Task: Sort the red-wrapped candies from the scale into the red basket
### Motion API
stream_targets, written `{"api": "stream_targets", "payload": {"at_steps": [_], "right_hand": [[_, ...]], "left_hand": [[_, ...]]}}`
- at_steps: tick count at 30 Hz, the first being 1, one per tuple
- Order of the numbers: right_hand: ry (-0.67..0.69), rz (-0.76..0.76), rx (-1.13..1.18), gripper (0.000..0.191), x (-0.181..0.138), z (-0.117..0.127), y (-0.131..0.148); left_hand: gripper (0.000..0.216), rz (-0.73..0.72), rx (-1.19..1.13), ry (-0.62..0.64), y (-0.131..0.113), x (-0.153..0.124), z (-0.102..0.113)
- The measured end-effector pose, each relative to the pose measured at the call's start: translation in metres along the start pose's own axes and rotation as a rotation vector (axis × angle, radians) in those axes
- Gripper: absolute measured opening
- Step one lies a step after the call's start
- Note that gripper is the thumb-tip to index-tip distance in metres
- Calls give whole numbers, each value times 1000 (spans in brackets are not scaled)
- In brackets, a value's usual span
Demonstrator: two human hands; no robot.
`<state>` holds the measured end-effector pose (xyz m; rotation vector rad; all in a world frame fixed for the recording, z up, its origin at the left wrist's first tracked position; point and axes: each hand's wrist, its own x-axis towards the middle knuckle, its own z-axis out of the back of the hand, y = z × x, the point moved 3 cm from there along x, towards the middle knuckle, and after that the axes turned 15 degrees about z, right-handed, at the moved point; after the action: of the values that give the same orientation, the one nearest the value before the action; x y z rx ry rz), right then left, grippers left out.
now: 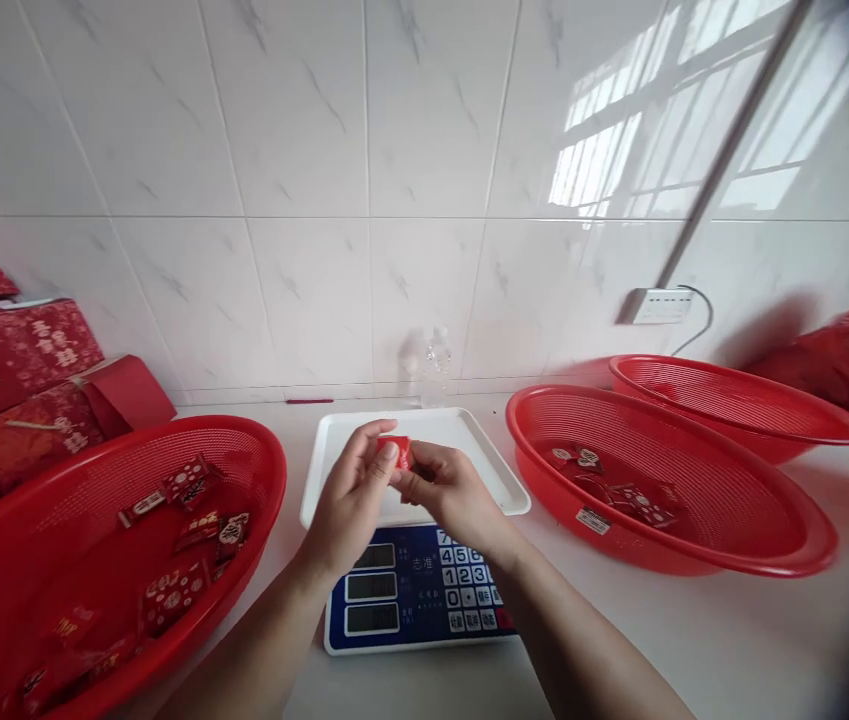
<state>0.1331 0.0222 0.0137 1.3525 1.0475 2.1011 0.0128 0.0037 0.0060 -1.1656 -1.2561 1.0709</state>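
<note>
Noted a small red packet (400, 452) near centre, pinched from both sides over the white tray (488, 450) of a scale. Appears raised clear of the tray, though hard to confirm from this angle. At left hand (355, 478): thumb on the near face, fingers curled behind. At right hand (458, 490): thumb and fingers drawn together at the opposite edge. Read both as narrow, closed on the packet; could not make out the hidden fingertips.

On handling, by judgement: expect very light, hardly any load on the wrists. Expect a thin, glossy film outside, judging from the shine on similar-looking packets (175, 592) lying in the left red basket (272, 470). Hence probably slippery under dry fingertips, flexible at the edges and apt to crinkle. Cannot see the contents; might be firm, might be crumbly. Treat as fragile pending better evidence.

On hold: take across the flat faces, thumb opposite forefinger, with only enough pressure to stop sliding. For turning, support at two opposite edges, roughly as shown. Avoid crushing the middle; avoid pulling the ends apart, for risk of tearing the film. Keep wrists high over the scale's keypad (461, 580), between the forearms on the table (589, 660), to prevent stray presses.
</note>
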Motion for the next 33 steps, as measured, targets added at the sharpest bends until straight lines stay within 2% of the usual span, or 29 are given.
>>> {"api": "stream_targets", "payload": {"at_steps": [3,7,10,12,14,16,17,20,21,23,25,28,30,33], "right_hand": [[-100,-12,31,32,-1,11,-2],[-319,-22,153,28,0,29,-14],[-420,-22,273,29,2,37,-18],[-427,-25,277,29,2,39,-16],[-402,-14,240,30,2,39,-12],[-371,9,214,29,2,37,-9],[-363,23,209,29,2,37,-7],[-357,42,191,27,1,37,-6],[-357,42,176,27,0,37,-7],[-355,39,141,27,-1,38,-9],[-357,37,123,27,-2,38,-11],[-361,25,109,26,-4,38,-13],[-347,16,92,25,-5,38,-16],[-327,11,69,25,-4,37,-19]], "left_hand": [[33,-86,136,4,-7,-9,-1],[34,-98,389,-22,-23,-35,8],[34,-117,604,-21,-40,-60,22],[35,-87,710,-14,-49,-68,42],[36,41,811,-63,-52,-65,76],[41,211,915,-128,-48,-56,119],[49,318,964,-107,-42,-51,141],[95,725,1163,85,-9,-44,198],[110,814,1254,105,3,-44,212],[127,881,1419,113,25,-43,230],[129,859,1451,156,44,-41,234],[123,764,1386,203,58,-33,226],[108,688,1336,219,59,-27,217],[73,593,1289,211,56,-23,207]]}}
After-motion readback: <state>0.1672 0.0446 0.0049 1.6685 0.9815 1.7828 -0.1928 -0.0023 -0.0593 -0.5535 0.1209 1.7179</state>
